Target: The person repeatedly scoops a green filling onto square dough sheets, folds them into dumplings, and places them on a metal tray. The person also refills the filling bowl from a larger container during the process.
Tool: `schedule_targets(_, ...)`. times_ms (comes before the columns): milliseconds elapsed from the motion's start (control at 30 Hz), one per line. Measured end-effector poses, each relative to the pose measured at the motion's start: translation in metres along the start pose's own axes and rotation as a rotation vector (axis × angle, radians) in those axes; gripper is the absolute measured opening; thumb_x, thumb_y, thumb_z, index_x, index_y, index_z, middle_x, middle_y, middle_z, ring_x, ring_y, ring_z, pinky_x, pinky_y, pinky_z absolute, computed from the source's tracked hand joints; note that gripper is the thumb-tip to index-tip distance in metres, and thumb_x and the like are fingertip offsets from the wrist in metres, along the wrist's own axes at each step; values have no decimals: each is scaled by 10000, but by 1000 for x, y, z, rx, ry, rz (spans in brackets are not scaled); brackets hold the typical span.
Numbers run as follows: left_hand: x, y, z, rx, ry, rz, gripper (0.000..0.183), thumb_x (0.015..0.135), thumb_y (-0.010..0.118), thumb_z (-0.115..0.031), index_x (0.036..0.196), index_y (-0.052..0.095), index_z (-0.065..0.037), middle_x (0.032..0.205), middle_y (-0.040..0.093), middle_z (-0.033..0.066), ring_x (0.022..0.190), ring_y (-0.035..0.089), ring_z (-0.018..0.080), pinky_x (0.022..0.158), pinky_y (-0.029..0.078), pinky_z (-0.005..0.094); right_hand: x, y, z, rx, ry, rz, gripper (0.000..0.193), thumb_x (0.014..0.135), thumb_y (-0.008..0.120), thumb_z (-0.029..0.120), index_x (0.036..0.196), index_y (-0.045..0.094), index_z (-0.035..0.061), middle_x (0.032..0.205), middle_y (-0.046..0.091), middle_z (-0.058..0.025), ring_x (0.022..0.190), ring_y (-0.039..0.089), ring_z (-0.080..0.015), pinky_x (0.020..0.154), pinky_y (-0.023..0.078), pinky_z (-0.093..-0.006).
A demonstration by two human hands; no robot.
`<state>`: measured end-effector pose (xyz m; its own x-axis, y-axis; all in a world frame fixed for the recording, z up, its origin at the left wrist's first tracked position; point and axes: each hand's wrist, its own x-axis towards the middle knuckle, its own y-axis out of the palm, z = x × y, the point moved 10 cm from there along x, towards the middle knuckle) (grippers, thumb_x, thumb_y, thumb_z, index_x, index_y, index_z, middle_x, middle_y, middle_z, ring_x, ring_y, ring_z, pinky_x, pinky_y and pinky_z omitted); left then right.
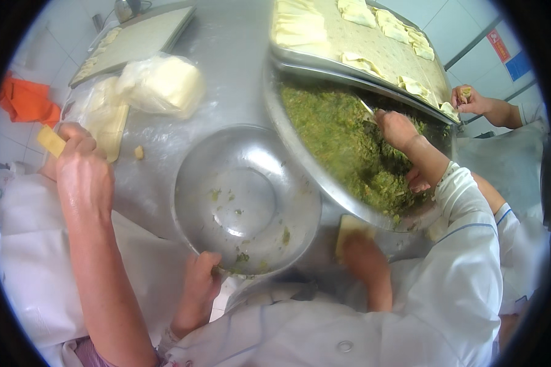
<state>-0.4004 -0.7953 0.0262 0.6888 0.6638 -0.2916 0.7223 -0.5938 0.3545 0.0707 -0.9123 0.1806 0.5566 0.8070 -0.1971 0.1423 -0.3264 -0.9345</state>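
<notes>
My right hand reaches over the large metal basin on the right. Its fingers are closed round a thin pale stick-like spreader, which points into the chopped green filling. Close in front of my body, my left hand is blurred by motion. Its fingers are on a pale yellow square dough wrapper, just below the basin's near rim. Another person's fingers touch the filling under my right forearm.
A steel bowl with green scraps stands left of the basin. A neighbour's hand is at its rim; another hand holds a wrapper. Bagged wrappers lie behind. A tray of folded dumplings overhangs the basin; a hand is beside it.
</notes>
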Motion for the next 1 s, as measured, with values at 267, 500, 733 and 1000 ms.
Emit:
schedule_targets(267, 5, 20, -6, -415, -133, 27, 159, 812, 520, -63, 932, 584, 19, 934, 605, 57, 872, 578, 152, 828, 457, 333, -7, -1, 35, 166, -103, -61, 202, 923, 452, 180, 945, 584, 28, 801, 625, -235, 743, 606, -408, 710, 486, -488)
schedule_targets(500, 5, 30, -19, -407, -176, -49, 166, 763, 512, -24, 915, 571, 8, 876, 539, 39, 828, 499, 125, 770, 397, 284, -20, -6, 62, 402, -130, -46, 309, 970, 432, 253, 853, 552, -6, 735, 575, -258, 712, 554, -451, 686, 449, -498)
schedule_targets(733, 8, 35, -21, -513, -90, 31, 354, 768, 497, -63, 1101, 555, 40, 1029, 595, 77, 977, 558, 186, 904, 417, 344, -69, -8, 66, 718, -22, 90, 214, 928, 492, 201, 871, 548, 3, 671, 547, -119, 579, 505, -275, 597, 434, -409)
schedule_targets(1000, 13, 20, 0, -564, -37, -45, 273, 777, 512, -59, 1037, 579, -7, 1000, 591, 57, 965, 552, 182, 899, 420, 361, -128, -66, 83, 711, 85, 66, 258, 820, 554, 147, 1030, 522, 0, 712, 563, -119, 612, 556, -266, 575, 461, -385)
